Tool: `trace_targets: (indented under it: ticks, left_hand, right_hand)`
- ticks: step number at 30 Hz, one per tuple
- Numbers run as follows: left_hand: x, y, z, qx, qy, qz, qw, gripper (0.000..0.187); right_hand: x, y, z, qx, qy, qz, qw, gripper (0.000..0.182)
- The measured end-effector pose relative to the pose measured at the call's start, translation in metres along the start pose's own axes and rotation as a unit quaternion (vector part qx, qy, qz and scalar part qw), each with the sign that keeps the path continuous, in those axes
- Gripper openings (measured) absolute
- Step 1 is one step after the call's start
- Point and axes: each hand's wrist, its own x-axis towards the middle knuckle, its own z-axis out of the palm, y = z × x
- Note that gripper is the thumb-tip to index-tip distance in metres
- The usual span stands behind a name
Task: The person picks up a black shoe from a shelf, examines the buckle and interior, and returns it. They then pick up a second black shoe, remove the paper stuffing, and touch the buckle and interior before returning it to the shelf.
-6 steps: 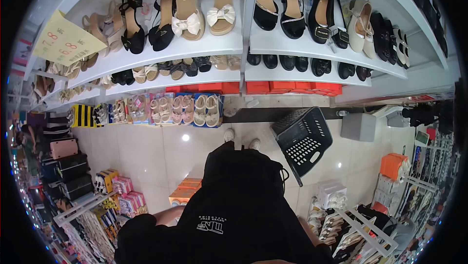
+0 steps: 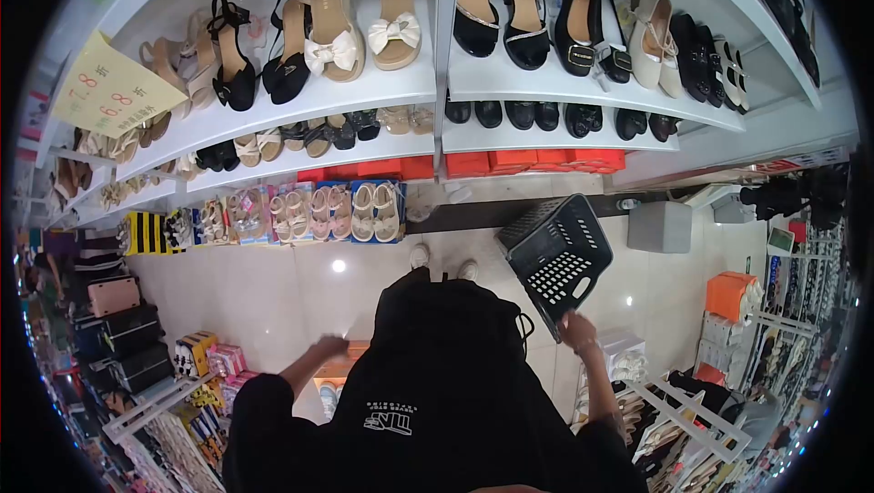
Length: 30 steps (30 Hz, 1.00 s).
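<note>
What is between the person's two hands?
In the head view, the person's own black top fills the stretch between left hand and right hand, which grips the black basket.

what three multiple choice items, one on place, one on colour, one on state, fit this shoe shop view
1. Where is the black basket?
A. on the top shelf
B. at the right hand
C. under the yellow sign
2. What colour are the boxes under the lowest shelf?
A. red
B. green
C. white
3. How is the left hand?
A. gripping a sandal
B. on a shelf
C. empty, above an orange box

B: the basket's rim meets the right hand.
A: a red row shows there.
C: nothing is seen in the left hand.
</note>
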Motion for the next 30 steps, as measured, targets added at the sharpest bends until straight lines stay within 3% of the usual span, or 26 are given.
trace_targets:
  ticks: [1,2,3,4,5,6,7,8,13,14,17,19,20,22,26,28,29,30]
  left_hand:
    - [0.022,-0.017,-0.008,0.047,0.173,-0.023,0.984,0.039]
    - [0.025,-0.019,-0.036,0.070,0.284,-0.045,0.955,0.037]
    - [0.008,-0.007,-0.079,-0.002,0.347,-0.058,0.936,0.033]
    - [0.000,0.000,-0.106,-0.122,0.449,-0.027,0.885,0.032]
    - [0.005,0.005,-0.120,-0.252,0.558,0.055,0.789,0.029]
    - [-0.007,0.019,-0.140,-0.341,0.568,0.078,0.745,0.028]
    - [-0.020,0.032,-0.155,-0.428,0.570,0.100,0.694,0.027]
    - [-0.019,0.038,-0.156,-0.431,0.573,0.104,0.690,0.027]
    - [0.040,0.015,-0.087,-0.362,0.479,0.051,0.798,0.030]
    - [0.061,0.004,-0.061,-0.340,0.475,0.047,0.810,0.030]
    - [0.070,-0.011,-0.030,-0.439,0.373,0.083,0.813,0.026]
    - [0.054,-0.007,-0.040,-0.526,0.335,0.176,0.761,0.028]
    - [0.045,-0.005,-0.048,-0.526,0.333,0.179,0.762,0.028]
    - [0.027,0.000,-0.073,-0.551,0.245,0.185,0.776,0.026]
    - [-0.007,0.012,-0.121,-0.447,0.223,0.235,0.833,0.027]
    - [-0.025,0.020,-0.147,-0.437,0.117,0.161,0.877,0.028]
    - [-0.022,0.018,-0.149,-0.434,0.118,0.161,0.879,0.028]
    - [-0.016,0.014,-0.148,-0.420,0.134,0.224,0.869,0.027]
  right_hand:
    - [0.021,-0.001,0.014,-0.039,0.048,-0.036,0.997,0.046]
    - [0.041,-0.003,0.028,-0.079,0.096,-0.069,0.990,0.056]
    - [0.048,-0.011,0.037,-0.081,0.100,-0.056,0.990,0.060]
    - [0.055,-0.022,0.046,-0.084,0.104,-0.042,0.990,0.065]
    - [0.066,-0.025,0.063,-0.097,0.091,-0.028,0.991,0.069]
    - [0.074,-0.028,0.080,-0.086,0.083,-0.005,0.993,0.062]
    - [0.089,-0.021,0.106,-0.056,0.066,0.005,0.996,0.053]
    - [0.084,-0.027,0.112,-0.037,0.092,0.017,0.995,0.049]
    - [0.087,-0.034,0.128,0.006,0.133,0.043,0.990,0.044]
    - [0.090,-0.035,0.127,0.005,0.121,0.035,0.992,0.047]
    - [0.092,-0.042,0.118,-0.034,0.110,0.019,0.993,0.056]
    - [0.090,-0.043,0.116,-0.018,0.101,0.038,0.994,0.059]
    - [0.089,-0.043,0.117,-0.029,0.092,0.052,0.994,0.056]
    - [0.095,-0.042,0.115,-0.037,0.071,0.066,0.995,0.054]
    - [0.103,-0.037,0.110,-0.078,0.057,0.065,0.993,0.043]
    - [0.101,-0.040,0.101,-0.097,0.079,0.049,0.991,0.037]
    - [0.102,-0.040,0.100,-0.093,0.080,0.051,0.991,0.037]
    - [0.105,-0.039,0.099,-0.091,0.078,0.061,0.991,0.036]
